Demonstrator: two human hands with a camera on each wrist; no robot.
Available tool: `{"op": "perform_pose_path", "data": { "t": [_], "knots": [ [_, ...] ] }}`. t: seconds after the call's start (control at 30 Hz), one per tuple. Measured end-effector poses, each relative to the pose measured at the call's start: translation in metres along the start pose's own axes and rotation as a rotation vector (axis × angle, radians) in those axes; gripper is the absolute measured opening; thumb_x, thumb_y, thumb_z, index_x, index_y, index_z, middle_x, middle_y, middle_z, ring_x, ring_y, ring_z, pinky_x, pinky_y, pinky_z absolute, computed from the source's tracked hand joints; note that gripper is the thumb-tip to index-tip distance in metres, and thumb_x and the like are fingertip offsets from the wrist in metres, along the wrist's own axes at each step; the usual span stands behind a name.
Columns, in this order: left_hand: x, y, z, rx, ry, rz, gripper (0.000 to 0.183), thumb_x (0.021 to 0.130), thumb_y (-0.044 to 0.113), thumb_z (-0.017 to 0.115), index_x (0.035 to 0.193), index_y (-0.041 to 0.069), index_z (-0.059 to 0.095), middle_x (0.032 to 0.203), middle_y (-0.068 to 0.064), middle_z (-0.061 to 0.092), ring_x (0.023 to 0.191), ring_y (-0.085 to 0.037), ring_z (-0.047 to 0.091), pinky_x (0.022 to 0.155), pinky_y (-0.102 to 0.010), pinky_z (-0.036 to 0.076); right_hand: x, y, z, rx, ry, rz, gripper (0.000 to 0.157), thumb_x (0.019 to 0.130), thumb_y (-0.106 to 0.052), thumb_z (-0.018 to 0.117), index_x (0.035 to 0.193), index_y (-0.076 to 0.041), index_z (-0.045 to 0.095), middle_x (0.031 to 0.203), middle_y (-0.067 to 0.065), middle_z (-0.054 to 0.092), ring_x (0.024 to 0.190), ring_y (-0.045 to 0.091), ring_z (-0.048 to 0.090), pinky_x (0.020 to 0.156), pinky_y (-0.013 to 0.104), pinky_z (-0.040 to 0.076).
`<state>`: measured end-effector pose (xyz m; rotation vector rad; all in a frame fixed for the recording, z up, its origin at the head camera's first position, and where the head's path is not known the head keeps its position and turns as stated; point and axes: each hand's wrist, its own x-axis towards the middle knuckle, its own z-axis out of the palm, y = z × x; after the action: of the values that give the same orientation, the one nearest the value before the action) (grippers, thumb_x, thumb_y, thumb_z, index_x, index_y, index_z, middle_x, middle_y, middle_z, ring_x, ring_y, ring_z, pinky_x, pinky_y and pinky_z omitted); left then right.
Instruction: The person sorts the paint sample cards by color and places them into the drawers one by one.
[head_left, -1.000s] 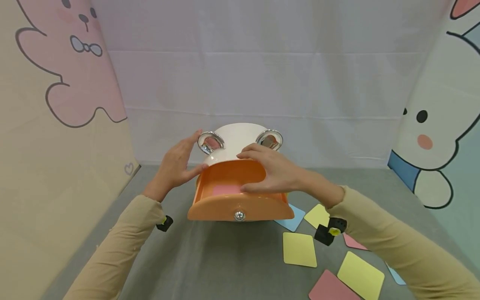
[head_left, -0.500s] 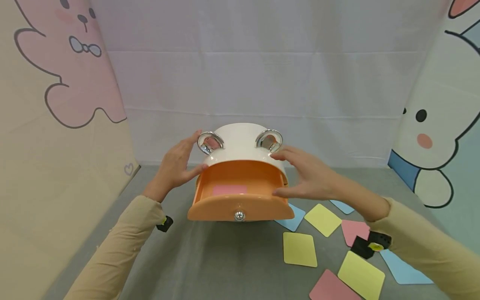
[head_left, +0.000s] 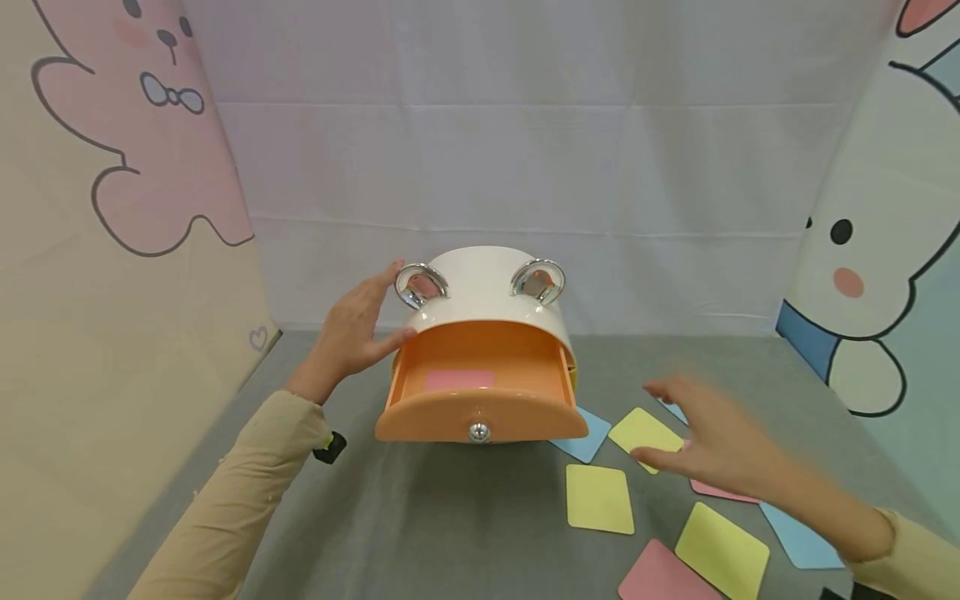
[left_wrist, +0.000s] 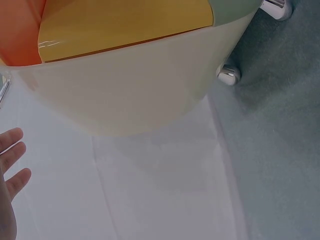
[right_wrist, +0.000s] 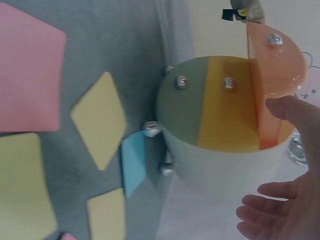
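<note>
My left hand (head_left: 351, 329) rests against the left side of a round white mini drawer cabinet (head_left: 480, 287), thumb at its front edge, fingers straight. The cabinet's orange top drawer (head_left: 427, 423) is pulled out, and a pink card (head_left: 459, 380) lies inside it. In the right wrist view, a yellow drawer (right_wrist: 220, 120) and a green drawer (right_wrist: 182, 117) sit closed below the orange one. My right hand (head_left: 723, 437), slightly blurred, hovers over the cards at the right with thumb and fingers spread and nothing between them. Below it are a yellow card (head_left: 641, 429) and a pink card (head_left: 723, 492).
Nearer on the grey table (head_left: 337, 517) lie more cards: a yellow card (head_left: 600, 500), another yellow card (head_left: 722, 550) beside a pink card (head_left: 666, 577), and a blue card (head_left: 798, 537). A blue card (head_left: 588, 437) lies partly behind the drawer front. Two mirror-like ears (head_left: 538, 282) top the cabinet.
My right hand has moved from over the orange drawer out to the right and down, over the cards. My left hand, the cabinet and the pink card in the drawer have stayed put.
</note>
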<state>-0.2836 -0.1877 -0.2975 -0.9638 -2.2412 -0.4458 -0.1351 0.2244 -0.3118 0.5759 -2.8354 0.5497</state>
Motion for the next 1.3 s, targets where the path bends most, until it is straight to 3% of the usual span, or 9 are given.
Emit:
{"op": "perform_pose_path", "data": {
  "t": [0.1, 0.2, 0.33, 0.43, 0.57, 0.67, 0.93, 1.07, 1.3],
  "knots": [
    [-0.001, 0.000, 0.000, -0.006, -0.002, -0.010, 0.088, 0.083, 0.070, 0.030, 0.145, 0.007, 0.022, 0.140, -0.012, 0.039, 0.115, -0.032, 0.047, 0.092, -0.049, 0.039, -0.023, 0.009, 0.020, -0.012, -0.034, 0.074, 0.075, 0.066, -0.057, 0.071, 0.115, -0.002, 0.056, 0.108, 0.006, 0.060, 0.093, 0.024, 0.058, 0.071, 0.042, 0.049],
    [-0.001, 0.000, 0.001, -0.010, -0.004, -0.015, 0.088, 0.083, 0.070, 0.030, 0.145, 0.008, 0.022, 0.141, -0.011, 0.038, 0.114, -0.032, 0.047, 0.091, -0.050, 0.039, -0.043, 0.016, 0.040, 0.016, -0.133, 0.189, 0.078, 0.063, -0.057, 0.073, 0.114, -0.001, 0.056, 0.108, 0.007, 0.059, 0.090, 0.023, 0.057, 0.067, 0.040, 0.049],
    [-0.001, 0.000, 0.001, -0.006, -0.001, -0.011, 0.087, 0.084, 0.070, 0.030, 0.145, 0.008, 0.022, 0.141, -0.012, 0.038, 0.114, -0.033, 0.047, 0.091, -0.050, 0.039, -0.060, 0.023, 0.062, 0.078, -0.290, 0.376, 0.083, 0.062, -0.058, 0.073, 0.115, 0.002, 0.054, 0.107, 0.008, 0.058, 0.088, 0.021, 0.056, 0.070, 0.042, 0.049],
    [-0.001, 0.000, 0.001, -0.008, 0.001, -0.010, 0.087, 0.083, 0.070, 0.030, 0.144, 0.008, 0.023, 0.141, -0.012, 0.038, 0.116, -0.033, 0.046, 0.091, -0.050, 0.039, -0.068, 0.028, 0.076, 0.092, -0.361, 0.460, 0.079, 0.061, -0.057, 0.074, 0.112, 0.000, 0.056, 0.099, 0.004, 0.058, 0.083, 0.017, 0.052, 0.069, 0.039, 0.049],
    [-0.001, 0.001, 0.002, -0.017, 0.001, -0.014, 0.088, 0.083, 0.070, 0.031, 0.145, 0.009, 0.022, 0.141, -0.011, 0.037, 0.116, -0.033, 0.046, 0.092, -0.050, 0.038, -0.074, 0.033, 0.091, 0.121, -0.430, 0.500, 0.070, 0.060, -0.052, 0.076, 0.108, -0.004, 0.056, 0.090, 0.000, 0.052, 0.078, 0.015, 0.047, 0.064, 0.030, 0.045],
    [-0.001, 0.001, 0.002, -0.020, 0.003, -0.014, 0.087, 0.083, 0.070, 0.031, 0.145, 0.008, 0.022, 0.141, -0.011, 0.037, 0.116, -0.032, 0.046, 0.092, -0.050, 0.038, -0.076, 0.035, 0.098, 0.141, -0.466, 0.524, 0.074, 0.058, -0.052, 0.078, 0.111, -0.005, 0.056, 0.093, 0.001, 0.050, 0.081, 0.016, 0.047, 0.065, 0.031, 0.047],
    [-0.001, 0.000, 0.002, -0.023, 0.011, 0.000, 0.087, 0.084, 0.069, 0.031, 0.144, 0.006, 0.023, 0.141, -0.012, 0.037, 0.117, -0.032, 0.046, 0.093, -0.049, 0.038, -0.074, 0.037, 0.106, 0.186, -0.474, 0.473, 0.078, 0.051, -0.047, 0.083, 0.111, -0.003, 0.058, 0.107, 0.007, 0.053, 0.092, 0.021, 0.047, 0.082, 0.047, 0.047],
    [-0.001, 0.000, 0.002, -0.021, 0.015, 0.002, 0.087, 0.084, 0.069, 0.031, 0.144, 0.006, 0.024, 0.141, -0.012, 0.038, 0.116, -0.032, 0.046, 0.093, -0.049, 0.038, -0.072, 0.036, 0.108, 0.219, -0.465, 0.423, 0.068, 0.052, -0.037, 0.086, 0.105, -0.005, 0.060, 0.095, 0.002, 0.053, 0.084, 0.018, 0.046, 0.076, 0.038, 0.048],
    [-0.001, 0.000, 0.003, -0.017, 0.019, 0.008, 0.087, 0.084, 0.069, 0.032, 0.144, 0.007, 0.023, 0.141, -0.011, 0.038, 0.116, -0.032, 0.046, 0.092, -0.049, 0.038, -0.069, 0.033, 0.111, 0.296, -0.461, 0.458, 0.050, 0.057, -0.015, 0.084, 0.098, -0.006, 0.059, 0.082, 0.001, 0.048, 0.077, 0.017, 0.045, 0.065, 0.029, 0.044]
  ]
}}
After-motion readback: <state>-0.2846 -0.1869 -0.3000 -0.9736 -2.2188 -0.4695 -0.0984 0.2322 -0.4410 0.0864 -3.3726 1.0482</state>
